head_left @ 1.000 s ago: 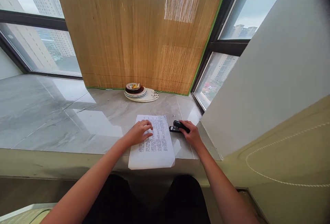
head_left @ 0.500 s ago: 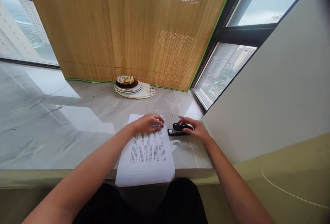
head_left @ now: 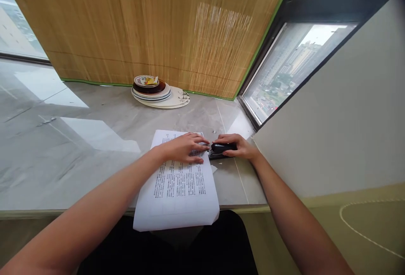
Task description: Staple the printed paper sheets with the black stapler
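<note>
we see the left hand (head_left: 186, 146), its fingers loosely spread, on printed paper (head_left: 179, 186) beneath them. the right hand (head_left: 243, 146) has fingers curled around a black stapler (head_left: 222, 148), just beside the left fingertips.

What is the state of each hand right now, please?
Left hand: open, laid on the printed paper.
Right hand: closed, holding the black stapler.

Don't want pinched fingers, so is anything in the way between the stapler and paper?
Your left hand rests on the paper, fingertips at its right edge, near the front of the stapler. Nothing else visible stands between.
</note>
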Demonstrator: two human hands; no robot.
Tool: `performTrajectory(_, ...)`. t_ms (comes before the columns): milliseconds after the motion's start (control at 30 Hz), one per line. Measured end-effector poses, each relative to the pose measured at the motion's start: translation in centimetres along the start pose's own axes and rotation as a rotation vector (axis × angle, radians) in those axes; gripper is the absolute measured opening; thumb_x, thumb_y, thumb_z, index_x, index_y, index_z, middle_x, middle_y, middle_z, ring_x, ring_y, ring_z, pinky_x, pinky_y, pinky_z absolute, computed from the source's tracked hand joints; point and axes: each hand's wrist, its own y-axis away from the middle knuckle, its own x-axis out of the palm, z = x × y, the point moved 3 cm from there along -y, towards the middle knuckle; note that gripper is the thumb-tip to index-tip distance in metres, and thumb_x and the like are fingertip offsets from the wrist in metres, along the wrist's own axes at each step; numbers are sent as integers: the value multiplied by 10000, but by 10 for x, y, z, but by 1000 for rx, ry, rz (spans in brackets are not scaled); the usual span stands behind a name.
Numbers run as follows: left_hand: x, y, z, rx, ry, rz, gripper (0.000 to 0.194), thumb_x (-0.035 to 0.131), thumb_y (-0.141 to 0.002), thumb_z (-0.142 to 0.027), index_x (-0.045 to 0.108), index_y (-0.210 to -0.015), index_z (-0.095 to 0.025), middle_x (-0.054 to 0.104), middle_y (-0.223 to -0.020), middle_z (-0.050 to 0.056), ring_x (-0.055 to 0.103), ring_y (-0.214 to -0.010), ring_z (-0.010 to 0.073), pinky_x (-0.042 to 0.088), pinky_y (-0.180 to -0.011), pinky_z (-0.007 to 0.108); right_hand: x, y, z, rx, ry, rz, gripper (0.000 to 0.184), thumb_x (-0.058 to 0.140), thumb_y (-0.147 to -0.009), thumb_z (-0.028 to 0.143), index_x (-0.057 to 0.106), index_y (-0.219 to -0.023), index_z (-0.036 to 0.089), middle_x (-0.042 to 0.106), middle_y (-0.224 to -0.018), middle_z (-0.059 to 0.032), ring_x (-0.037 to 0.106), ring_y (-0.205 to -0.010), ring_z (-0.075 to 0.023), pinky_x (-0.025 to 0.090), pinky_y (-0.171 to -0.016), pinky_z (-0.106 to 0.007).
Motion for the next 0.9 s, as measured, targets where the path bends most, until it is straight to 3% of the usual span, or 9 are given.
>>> performTrajectory(233,9,-1,0,-75,-6,-7,531,677,-1000,-567,692,-1419,-242,560,-1616,139,454,-1542,363,315,-1299,575,9,-7,13,-41,169,-57,480,708,-1015,400,670,-1480,289,676,-967,-46,614,-845,-174,501,-748,-303)
performTrajectory(400,16,2,7,-137,76,8,776,688,-970,-629,509,-1619,-243,445,-1706,122,318,-1631,352,201,-1355,542,13,-7,19,-101,270,-124,437,630,-1055,350,664,-1490,322,713,-1079,-83,663,-936,-209,559,-827,-362)
performTrajectory(900,14,1,4,-136,78,46,700,641,-991,-663,591,-1530,-220,529,-1648,129,313,-1636,327,159,-1361,503,19,-7,18,-94,390,-118,516,594,-1061,265,577,-1561,392,693,-1085,-75,619,-983,-238,555,-887,-431)
